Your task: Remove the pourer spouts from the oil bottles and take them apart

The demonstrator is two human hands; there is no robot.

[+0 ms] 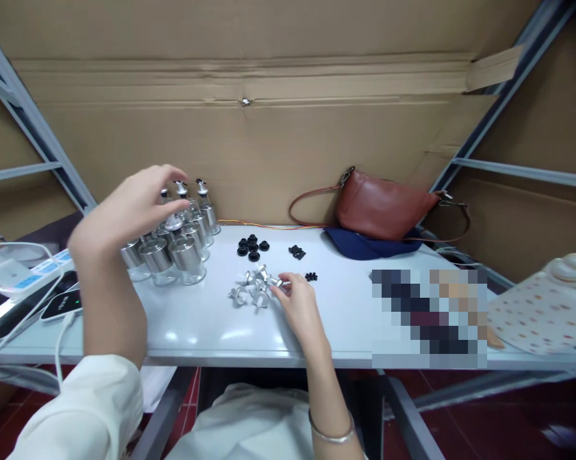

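Observation:
My left hand (141,201) is raised over a group of glass bottles with metal sleeves (186,252), thumb and fingers apart. A silver bottle top (174,222) shows just below its thumb; whether they touch I cannot tell. With fingertips pinched, my right hand (297,300) holds a silver metal spout piece (281,283) at the right side of a small pile of similar metal spout pieces (254,289). Behind that pile lie several round black stoppers (252,246). Small flat black parts (296,252) and a cluster of tiny black pieces (311,276) are farther right.
A brown leather bag (383,204) rests on a dark blue cap (364,246) at the back right. Power strip (38,275), phone-like devices and white cables crowd the left edge. A patterned white packet (541,313) lies at right, beside a blurred-out patch. Cardboard walls the back.

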